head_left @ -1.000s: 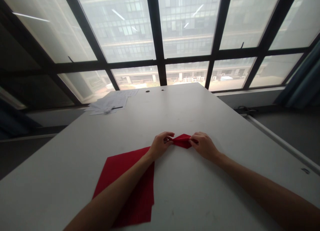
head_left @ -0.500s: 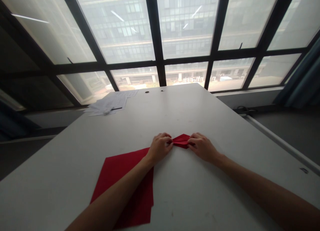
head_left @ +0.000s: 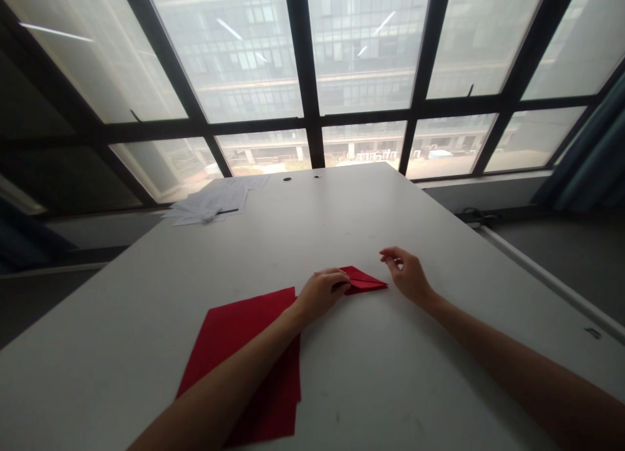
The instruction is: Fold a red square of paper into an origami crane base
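A folded piece of red paper (head_left: 361, 280) lies on the white table, its pointed end toward the right and a crease line along its upper face. My left hand (head_left: 325, 291) rests over its left part, fingers bent and closed on it, so that end is mostly hidden. Just right of the paper's tip, my right hand (head_left: 405, 272) is raised and apart from it, with loosely curved fingers, a gap by the thumb and nothing in it. Under my left forearm lie flat red sheets (head_left: 244, 327), partly covered by the arm.
White papers (head_left: 209, 200) with a dark pen (head_left: 227, 211) on them are at the table's far left. Two small round holes show near the far edge of the table (head_left: 351, 204). Large windows (head_left: 366, 47) stand behind it.
My right hand has let go of the folded paper and moved up and right. The paper's right end now shows as a point. My left hand has shifted slightly right over it.
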The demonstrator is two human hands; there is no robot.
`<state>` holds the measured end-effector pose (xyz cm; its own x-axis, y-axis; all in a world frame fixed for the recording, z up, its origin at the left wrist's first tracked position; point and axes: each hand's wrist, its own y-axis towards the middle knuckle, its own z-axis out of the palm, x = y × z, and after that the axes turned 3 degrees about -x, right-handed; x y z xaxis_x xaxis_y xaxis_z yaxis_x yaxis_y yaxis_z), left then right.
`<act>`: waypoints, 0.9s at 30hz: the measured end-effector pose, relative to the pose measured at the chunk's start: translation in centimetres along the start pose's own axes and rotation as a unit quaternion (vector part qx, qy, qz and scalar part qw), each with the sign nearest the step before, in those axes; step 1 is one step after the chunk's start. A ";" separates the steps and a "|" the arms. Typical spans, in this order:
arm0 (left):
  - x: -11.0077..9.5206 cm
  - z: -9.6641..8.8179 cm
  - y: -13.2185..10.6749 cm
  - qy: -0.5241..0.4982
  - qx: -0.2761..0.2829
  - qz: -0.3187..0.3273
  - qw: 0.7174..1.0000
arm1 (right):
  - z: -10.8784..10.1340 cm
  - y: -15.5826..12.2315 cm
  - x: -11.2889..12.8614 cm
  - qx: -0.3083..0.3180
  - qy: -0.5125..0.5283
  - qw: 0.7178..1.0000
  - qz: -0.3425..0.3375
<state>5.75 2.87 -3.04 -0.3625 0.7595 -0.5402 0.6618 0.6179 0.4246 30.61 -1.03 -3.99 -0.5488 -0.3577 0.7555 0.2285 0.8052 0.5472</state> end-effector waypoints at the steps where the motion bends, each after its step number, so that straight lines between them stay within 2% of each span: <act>1: 0.0 0.0 0.0 -0.006 -0.006 -0.003 1.000 | -0.1 0.1 -0.2 0.000 0.003 1.000 0.006; 8: -0.4 0.0 0.2 0.005 -0.041 -0.066 0.997 | -0.2 -0.3 1.0 0.087 0.001 0.994 -0.065; 13: -0.4 -0.1 0.3 0.012 -0.053 -0.091 0.994 | -0.5 -0.2 1.3 0.088 0.009 0.993 -0.072; 20: -0.2 -0.2 0.4 0.009 -0.067 -0.108 0.992 | -0.6 -0.3 1.1 0.150 0.006 0.983 -0.102; 27: -0.6 -0.3 0.2 0.013 -0.058 -0.092 0.994 | -0.7 -0.3 0.9 0.171 -0.038 0.973 -0.149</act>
<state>5.96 2.61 -2.39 -0.4879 0.6355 -0.5984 0.5037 0.7649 0.4015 30.64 -1.95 -3.21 -0.6109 -0.5731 0.5461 -0.2240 0.7868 0.5751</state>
